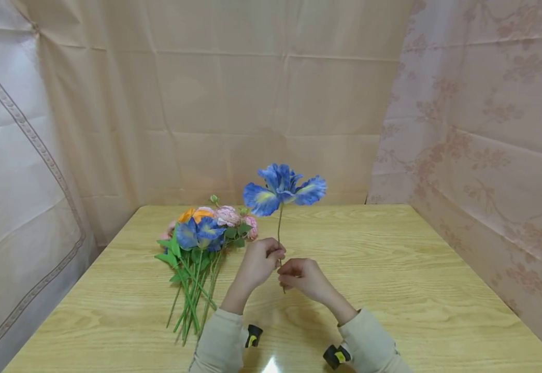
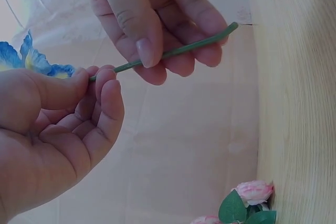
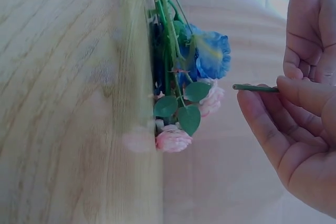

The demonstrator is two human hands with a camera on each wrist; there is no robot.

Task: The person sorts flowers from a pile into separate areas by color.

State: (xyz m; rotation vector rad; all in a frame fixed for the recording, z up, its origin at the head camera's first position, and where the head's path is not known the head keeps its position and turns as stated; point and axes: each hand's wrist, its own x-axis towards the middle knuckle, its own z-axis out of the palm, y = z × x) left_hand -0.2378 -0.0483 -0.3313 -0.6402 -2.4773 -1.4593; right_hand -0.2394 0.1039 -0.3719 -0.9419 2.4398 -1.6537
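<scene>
Here, I see one blue flower lifted above the table, left hand and, lower down, right hand pinching its stem; its handling seems unfinished, the flower bunch lying untouched.

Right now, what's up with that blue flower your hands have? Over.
Left hand, right hand: both pinching the stem. Blue flower upright above the table. Flower pile lies left, not in the way.

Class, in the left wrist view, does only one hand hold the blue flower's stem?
No, the left hand and right hand both pinch the stem.
</scene>
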